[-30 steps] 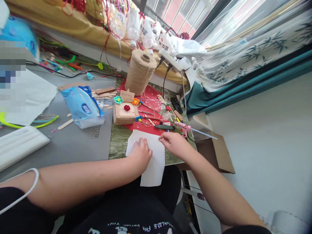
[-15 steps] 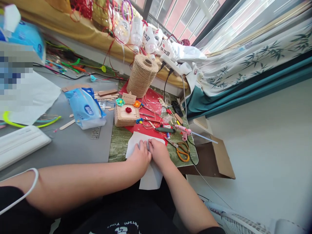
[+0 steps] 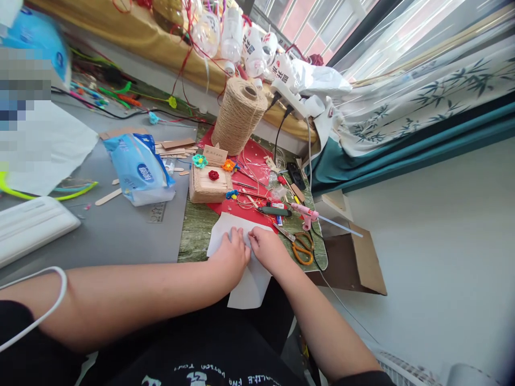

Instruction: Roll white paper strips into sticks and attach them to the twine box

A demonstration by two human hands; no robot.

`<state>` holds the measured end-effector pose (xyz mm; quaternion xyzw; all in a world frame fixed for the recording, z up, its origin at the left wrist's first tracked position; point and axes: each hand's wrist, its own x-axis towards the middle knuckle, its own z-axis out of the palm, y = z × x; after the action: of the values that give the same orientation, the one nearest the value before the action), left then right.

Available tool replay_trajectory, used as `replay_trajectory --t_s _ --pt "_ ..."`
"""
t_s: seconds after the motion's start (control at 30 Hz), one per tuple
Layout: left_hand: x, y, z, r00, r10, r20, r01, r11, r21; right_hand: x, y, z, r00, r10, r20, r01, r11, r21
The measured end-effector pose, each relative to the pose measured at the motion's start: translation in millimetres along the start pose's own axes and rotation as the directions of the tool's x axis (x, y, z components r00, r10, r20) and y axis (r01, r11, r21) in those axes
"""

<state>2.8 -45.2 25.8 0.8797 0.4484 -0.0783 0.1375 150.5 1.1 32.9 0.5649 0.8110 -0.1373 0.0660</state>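
Note:
A sheet of white paper point(image 3: 249, 287) lies at the table's front edge, its lower part hanging over toward my lap. My left hand point(image 3: 231, 254) rests on the paper, palm down, with its fingers stretched out. Close by on the right, my right hand point(image 3: 266, 247) is closed, thumb and forefinger pinched at the paper's surface; whatever they hold is too small to make out. Just beyond the sheet stands a twine-wrapped box point(image 3: 210, 188) with small yarn flowers on it. Scissors point(image 3: 302, 248) with orange handles lie right of my right hand.
A big twine spool point(image 3: 240, 115) stands behind the box. On the right are a pink glue gun point(image 3: 306, 215) and a green utility knife point(image 3: 274, 211). A blue wipes pack point(image 3: 139, 169) and wooden sticks point(image 3: 108, 197) lie on the left. A cardboard box point(image 3: 368, 262) is beyond the table.
My right hand has moved slightly away from my left, leaving a small gap between the fingertips. Both hands stay over the paper. The whole view has shifted a little.

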Motion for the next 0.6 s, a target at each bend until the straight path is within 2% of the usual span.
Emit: replay_trajectory --t_s 0.17,0.27,0.43,0.6 --pt "-0.7 -0.2 -3.0 0.999 0.013 0.034 -0.015 0.998 0.055 -12.3 4.1 -6.9 0.998 0.015 0.065 -0.018 0.999 0.043" --pt "0.0 -0.2 -1.8 0.999 0.039 0.036 -0.040 0.999 0.032 -14.6 4.1 -13.9 0.992 0.013 0.128 -0.017 0.999 0.029" --pt "2.2 -0.6 3.0 0.999 0.045 0.005 -0.045 0.999 -0.009 -20.0 3.6 -17.5 0.988 0.020 0.153 -0.026 0.999 0.036" --pt "3.1 -0.7 8.2 0.999 0.022 -0.039 -0.025 0.998 -0.055 -38.4 4.3 -16.5 0.984 0.041 0.176 -0.049 0.998 0.040"
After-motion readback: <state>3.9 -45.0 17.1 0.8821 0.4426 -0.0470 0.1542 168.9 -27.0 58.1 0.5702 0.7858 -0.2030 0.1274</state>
